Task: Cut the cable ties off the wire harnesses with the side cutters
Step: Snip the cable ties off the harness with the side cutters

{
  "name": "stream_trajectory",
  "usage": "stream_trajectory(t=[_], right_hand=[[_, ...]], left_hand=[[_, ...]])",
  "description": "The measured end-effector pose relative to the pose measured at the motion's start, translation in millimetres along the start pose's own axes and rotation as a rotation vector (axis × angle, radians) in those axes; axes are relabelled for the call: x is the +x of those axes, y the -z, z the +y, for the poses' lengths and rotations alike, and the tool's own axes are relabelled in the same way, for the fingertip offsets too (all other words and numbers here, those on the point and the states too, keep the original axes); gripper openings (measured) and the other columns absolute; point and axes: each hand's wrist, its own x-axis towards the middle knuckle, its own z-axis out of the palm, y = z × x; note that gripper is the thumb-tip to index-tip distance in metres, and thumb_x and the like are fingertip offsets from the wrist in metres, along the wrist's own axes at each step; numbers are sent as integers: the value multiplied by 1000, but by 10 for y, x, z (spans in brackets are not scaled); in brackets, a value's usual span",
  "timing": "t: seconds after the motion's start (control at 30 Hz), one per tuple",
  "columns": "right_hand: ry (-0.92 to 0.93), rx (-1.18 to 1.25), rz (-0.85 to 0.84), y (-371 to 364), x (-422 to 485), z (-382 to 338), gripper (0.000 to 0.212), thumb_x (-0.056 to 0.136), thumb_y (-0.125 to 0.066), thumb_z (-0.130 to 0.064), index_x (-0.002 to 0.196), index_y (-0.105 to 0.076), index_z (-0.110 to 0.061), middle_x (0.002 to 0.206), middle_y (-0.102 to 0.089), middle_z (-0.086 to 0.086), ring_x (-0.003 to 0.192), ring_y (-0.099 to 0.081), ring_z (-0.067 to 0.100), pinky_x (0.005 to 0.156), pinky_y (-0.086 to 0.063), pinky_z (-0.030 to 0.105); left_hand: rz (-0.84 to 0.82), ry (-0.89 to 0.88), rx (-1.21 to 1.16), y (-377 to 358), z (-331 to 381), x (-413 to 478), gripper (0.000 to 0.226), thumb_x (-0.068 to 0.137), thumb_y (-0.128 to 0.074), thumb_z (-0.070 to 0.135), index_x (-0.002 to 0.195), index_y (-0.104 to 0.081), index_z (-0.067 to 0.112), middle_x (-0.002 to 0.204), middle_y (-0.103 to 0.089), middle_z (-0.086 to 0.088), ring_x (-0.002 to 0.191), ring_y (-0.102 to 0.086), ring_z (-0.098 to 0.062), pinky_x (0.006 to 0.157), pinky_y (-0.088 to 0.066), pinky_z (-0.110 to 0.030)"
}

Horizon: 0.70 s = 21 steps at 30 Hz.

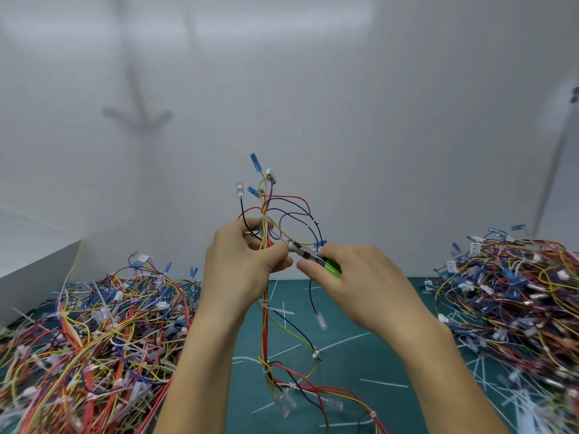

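Note:
My left hand (242,264) grips a wire harness (266,311) of red, yellow, blue and black wires and holds it upright above the green mat (369,364). Its connectors (270,176) stick up at the top and its lower end trails on the mat. My right hand (357,283) holds the side cutters (308,254) by their green handles. The cutter tips sit at the bundle just beside my left fingertips. White cable ties (264,303) wrap the harness below my left hand.
A big heap of harnesses (94,339) lies at the left, another heap (517,296) at the right. Cut white tie pieces (383,383) are scattered over the mat. A white box (34,255) stands at far left. A white wall closes the back.

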Motion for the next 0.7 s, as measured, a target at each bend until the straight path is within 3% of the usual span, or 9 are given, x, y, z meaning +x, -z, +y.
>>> stream_trajectory(t=[0.27,0.43,0.57,0.7], right_hand=[[-14,26,7,5,5,-6,53,91,-39,-70,67,-45,-23,62,-49,-2,60,-46,10,49,-29,30],[-11,58,-3,9,11,-3,53,91,-39,-70,63,-42,-24,61,-48,-1,60,-46,11,49,-31,31],[-18,82,-9,14,17,6,55,91,-39,-70,62,-42,-23,61,-47,-1,60,-46,13,49,-31,32],[-13,105,-7,26,13,-3,56,91,-39,-69,61,-43,-22,59,-46,-1,59,-45,12,49,-29,32]], left_hand=[[-3,-9,-26,6,5,-3,37,77,-78,4,110,-65,12,80,-72,-19,68,-75,-21,79,-61,-41],[3,-31,-22,-1,1,4,40,77,-78,5,113,-65,13,80,-72,-16,68,-75,-21,82,-60,-45],[-4,-54,-62,-9,19,-10,39,78,-76,2,114,-65,11,79,-72,-17,68,-75,-21,73,-62,-32],[8,-85,-54,-25,41,-17,34,77,-77,3,107,-67,15,82,-69,-22,68,-75,-22,78,-61,-40]])
